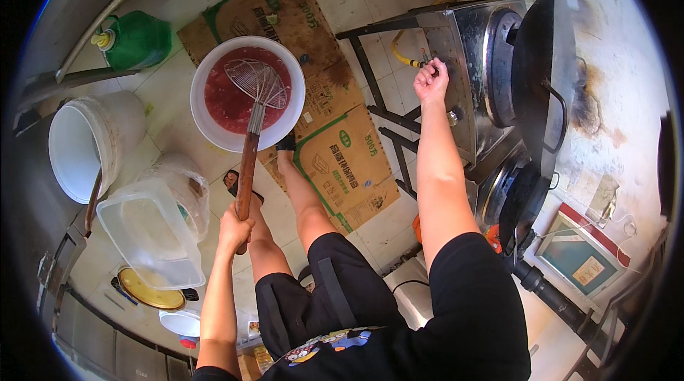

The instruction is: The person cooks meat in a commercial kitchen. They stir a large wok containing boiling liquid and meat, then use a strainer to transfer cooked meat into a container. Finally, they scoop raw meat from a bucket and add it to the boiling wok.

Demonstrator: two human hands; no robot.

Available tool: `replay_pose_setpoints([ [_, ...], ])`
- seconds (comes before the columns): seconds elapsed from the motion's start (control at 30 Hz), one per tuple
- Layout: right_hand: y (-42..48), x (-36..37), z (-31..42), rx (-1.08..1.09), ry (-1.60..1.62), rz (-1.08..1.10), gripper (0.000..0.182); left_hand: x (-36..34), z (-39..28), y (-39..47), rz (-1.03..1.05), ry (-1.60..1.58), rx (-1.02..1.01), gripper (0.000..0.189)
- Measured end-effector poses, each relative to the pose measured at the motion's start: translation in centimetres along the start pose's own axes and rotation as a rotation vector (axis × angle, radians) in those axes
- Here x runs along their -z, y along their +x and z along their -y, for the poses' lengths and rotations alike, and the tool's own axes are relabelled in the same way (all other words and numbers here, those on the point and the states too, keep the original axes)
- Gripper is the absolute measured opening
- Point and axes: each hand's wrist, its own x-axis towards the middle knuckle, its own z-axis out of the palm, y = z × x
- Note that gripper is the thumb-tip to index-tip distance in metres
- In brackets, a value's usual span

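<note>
My left hand (236, 227) grips the wooden handle (248, 178) of a wire skimmer. The skimmer's wire basket (257, 81) sits over a white plastic bucket (199, 113), dipping into or just above the reddish liquid (224, 108) inside; which one is hard to tell. My right arm reaches out to the front panel of a stainless-steel gas stove (446, 33). There my right hand (432, 81) has its fingers curled near a yellow gas hose (409, 62) and its fitting. Whatever the fingers may pinch is hidden behind them. A metal knob (453, 118) shows lower on the panel.
Two dark woks (539, 76) rest on the stove's burners at the right. Flattened cardboard (342, 162) covers the floor tiles under the bucket. At the left stand a green plastic jug (141, 41), a white bucket (123, 124) and a clear plastic bin (155, 236). Black stove legs (368, 71) jut out.
</note>
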Motion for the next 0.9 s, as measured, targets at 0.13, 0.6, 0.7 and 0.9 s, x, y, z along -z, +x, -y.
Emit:
replay_pose_setpoints([
  [0.13, 0.4, -0.9, -0.3, 0.054, -0.169, -0.187, 0.02, -0.9, -0.1, 0.1, -0.008, -0.009, 0.02, 0.036],
  [0.6, 1.7, 2.1, 1.6, -0.089, -0.351, -0.112, 0.021, -1.4, 0.0, -0.5, -0.069, 0.052, -0.054, 0.033],
  [0.7, -3.2, -0.5, -0.9, -0.375, -0.497, -0.113, 0.018, -1.1, 0.3, -2.4, -0.062, -0.038, -0.078, 0.04],
  [0.9, -16.9, -2.7, -22.4, -0.682, -1.065, 0.039, 0.059, 2.3, -2.8, -0.5, 0.023, 0.202, -0.055, 0.046],
])
